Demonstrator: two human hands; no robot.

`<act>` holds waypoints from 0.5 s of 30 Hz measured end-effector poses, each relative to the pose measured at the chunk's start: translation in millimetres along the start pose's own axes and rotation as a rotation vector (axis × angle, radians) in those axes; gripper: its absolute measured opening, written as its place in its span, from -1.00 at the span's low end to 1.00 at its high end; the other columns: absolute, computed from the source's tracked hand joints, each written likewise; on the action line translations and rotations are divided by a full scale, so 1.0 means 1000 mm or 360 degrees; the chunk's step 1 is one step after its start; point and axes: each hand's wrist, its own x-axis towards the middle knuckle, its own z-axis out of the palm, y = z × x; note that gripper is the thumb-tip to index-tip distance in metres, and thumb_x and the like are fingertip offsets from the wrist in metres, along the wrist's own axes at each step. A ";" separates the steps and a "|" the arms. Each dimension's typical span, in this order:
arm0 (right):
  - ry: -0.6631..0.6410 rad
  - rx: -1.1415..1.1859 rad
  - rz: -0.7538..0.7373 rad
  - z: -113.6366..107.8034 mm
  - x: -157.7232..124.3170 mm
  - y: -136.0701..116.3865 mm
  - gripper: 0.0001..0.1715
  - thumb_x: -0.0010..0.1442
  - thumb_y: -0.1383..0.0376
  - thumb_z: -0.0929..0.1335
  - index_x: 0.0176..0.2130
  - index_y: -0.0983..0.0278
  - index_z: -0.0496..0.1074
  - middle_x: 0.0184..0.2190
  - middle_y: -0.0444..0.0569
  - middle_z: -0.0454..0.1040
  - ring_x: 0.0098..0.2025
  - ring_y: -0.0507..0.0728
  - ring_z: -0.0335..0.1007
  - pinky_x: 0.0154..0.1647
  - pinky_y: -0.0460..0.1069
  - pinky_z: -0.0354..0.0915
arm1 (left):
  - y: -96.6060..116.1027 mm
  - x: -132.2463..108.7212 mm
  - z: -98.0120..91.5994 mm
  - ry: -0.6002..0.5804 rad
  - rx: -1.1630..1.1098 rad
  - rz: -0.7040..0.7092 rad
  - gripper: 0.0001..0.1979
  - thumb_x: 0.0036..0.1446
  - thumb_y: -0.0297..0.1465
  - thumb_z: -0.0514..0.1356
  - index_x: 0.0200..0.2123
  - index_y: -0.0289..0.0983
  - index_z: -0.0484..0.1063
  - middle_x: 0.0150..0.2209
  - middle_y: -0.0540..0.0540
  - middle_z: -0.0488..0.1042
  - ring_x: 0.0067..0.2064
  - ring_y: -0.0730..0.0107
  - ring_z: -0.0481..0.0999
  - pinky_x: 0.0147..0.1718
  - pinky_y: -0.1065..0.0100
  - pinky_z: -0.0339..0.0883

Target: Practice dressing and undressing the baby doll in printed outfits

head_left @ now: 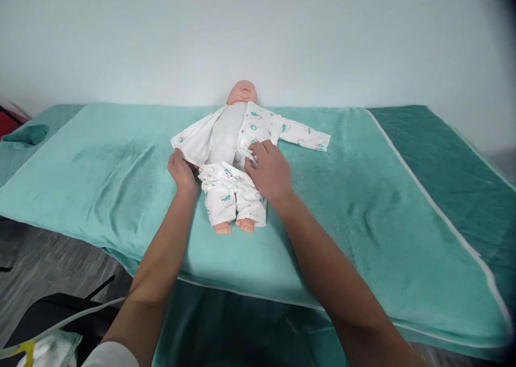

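Note:
A baby doll (243, 91) lies on its back on a teal towel (121, 173), head toward the wall. It wears white printed trousers (226, 195) and a white printed top (262, 125) that lies open over its grey cloth chest. My left hand (181, 171) pinches the lower edge of the top's open left flap. My right hand (269, 171) rests on the doll's waist and grips the other edge of the top with its fingers curled. One sleeve (304, 136) stretches out flat to the right.
The towel covers a padded table against a pale wall. A darker green towel (451, 173) lies along the right side. A crumpled teal cloth (26, 134) sits at the far left. Below the table's near edge are a black object (60, 313) and a white printed package (48, 351).

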 end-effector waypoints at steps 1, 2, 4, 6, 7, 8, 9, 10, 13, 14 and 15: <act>-0.0012 0.0011 -0.0002 0.000 0.000 0.000 -0.74 0.30 0.33 0.30 -0.02 0.25 0.43 -0.04 0.11 0.50 -0.04 0.28 0.38 -0.21 0.07 0.26 | -0.001 0.001 -0.001 0.0029 0.0013 0.0021 -0.55 0.27 -0.05 0.19 -0.46 -0.19 0.10 -0.55 0.14 0.03 -0.54 0.56 0.11 -0.54 0.43 0.09; -0.0023 -0.0001 -0.0002 -0.001 0.001 -0.001 -0.75 0.30 0.31 0.31 -0.02 0.25 0.43 -0.04 0.11 0.50 -0.04 0.27 0.39 -0.22 0.07 0.25 | -0.001 0.002 -0.001 0.0036 0.0040 0.0060 -0.56 0.28 -0.08 0.20 -0.46 -0.20 0.12 -0.54 0.14 0.04 -0.53 0.56 0.11 -0.53 0.43 0.11; -0.0028 -0.0081 -0.0003 -0.001 0.003 -0.003 -0.76 0.32 0.28 0.32 -0.03 0.25 0.44 -0.05 0.12 0.51 -0.07 0.27 0.39 -0.27 0.06 0.21 | -0.001 0.001 -0.002 0.0044 0.0102 0.0124 -0.62 0.30 -0.15 0.20 -0.45 -0.21 0.16 -0.52 0.13 0.07 -0.49 0.55 0.13 -0.48 0.44 0.13; -0.0016 -0.0170 -0.0013 0.001 0.006 -0.006 -0.79 0.34 0.26 0.31 -0.06 0.25 0.44 -0.09 0.12 0.53 -0.11 0.27 0.39 -0.33 0.05 0.14 | 0.000 0.000 -0.002 0.0055 0.0162 0.0116 -0.72 0.30 -0.25 0.20 -0.40 -0.22 0.23 -0.48 0.12 0.13 -0.46 0.55 0.17 -0.44 0.44 0.15; -0.0004 -0.0195 -0.0013 0.001 0.007 -0.007 -0.81 0.34 0.26 0.30 -0.07 0.25 0.45 -0.11 0.12 0.53 -0.14 0.26 0.39 -0.35 0.04 0.10 | 0.001 0.000 -0.001 0.0063 0.0193 0.0110 -0.78 0.29 -0.31 0.20 -0.37 -0.23 0.26 -0.45 0.11 0.18 -0.44 0.54 0.20 -0.41 0.45 0.17; 0.0012 -0.0202 -0.0002 0.002 0.008 -0.008 -0.82 0.35 0.27 0.29 -0.10 0.26 0.45 -0.14 0.12 0.54 -0.17 0.24 0.39 -0.37 0.04 0.06 | 0.002 -0.001 0.000 0.0073 0.0223 0.0112 -0.84 0.27 -0.37 0.22 -0.34 -0.24 0.29 -0.42 0.10 0.22 -0.41 0.55 0.22 -0.38 0.45 0.19; 0.0033 -0.0189 0.0016 0.003 0.009 -0.008 -0.83 0.35 0.29 0.28 -0.13 0.26 0.45 -0.17 0.11 0.54 -0.20 0.23 0.39 -0.38 0.03 0.04 | 0.004 0.000 0.001 0.0075 0.0251 0.0120 -0.87 0.26 -0.41 0.23 -0.32 -0.25 0.31 -0.40 0.10 0.24 -0.39 0.55 0.24 -0.35 0.45 0.20; 0.0058 -0.0154 0.0038 0.004 0.010 -0.008 -0.83 0.36 0.29 0.27 -0.16 0.26 0.44 -0.21 0.09 0.54 -0.23 0.21 0.38 -0.38 0.03 0.02 | 0.005 0.001 0.002 0.0059 0.0278 0.0127 -0.87 0.25 -0.43 0.24 -0.33 -0.26 0.32 -0.40 0.09 0.25 -0.38 0.55 0.24 -0.33 0.45 0.21; 0.0153 0.0123 0.0116 0.007 0.011 -0.002 -0.74 0.40 0.22 0.25 -0.33 0.23 0.37 -0.39 -0.02 0.47 -0.35 0.13 0.32 -0.37 0.01 0.03 | 0.005 0.009 0.005 -0.0048 0.0326 0.0095 -0.74 0.29 -0.34 0.22 -0.43 -0.27 0.29 -0.46 0.09 0.20 -0.42 0.54 0.19 -0.37 0.44 0.17; 0.0186 0.0288 0.0161 0.008 0.011 0.001 -0.67 0.41 0.17 0.24 -0.38 0.22 0.33 -0.47 -0.07 0.42 -0.40 0.10 0.29 -0.37 0.00 0.05 | 0.004 0.014 0.006 -0.0078 0.0317 0.0077 -0.71 0.30 -0.30 0.22 -0.45 -0.26 0.27 -0.48 0.10 0.18 -0.44 0.54 0.17 -0.40 0.43 0.16; 0.0231 0.0486 0.0225 0.008 0.011 0.006 -0.62 0.41 0.13 0.24 -0.42 0.21 0.28 -0.53 -0.13 0.36 -0.44 0.08 0.26 -0.37 -0.01 0.08 | 0.002 0.018 0.005 -0.0081 0.0288 0.0075 -0.69 0.30 -0.28 0.22 -0.45 -0.26 0.26 -0.49 0.10 0.17 -0.45 0.55 0.16 -0.41 0.44 0.15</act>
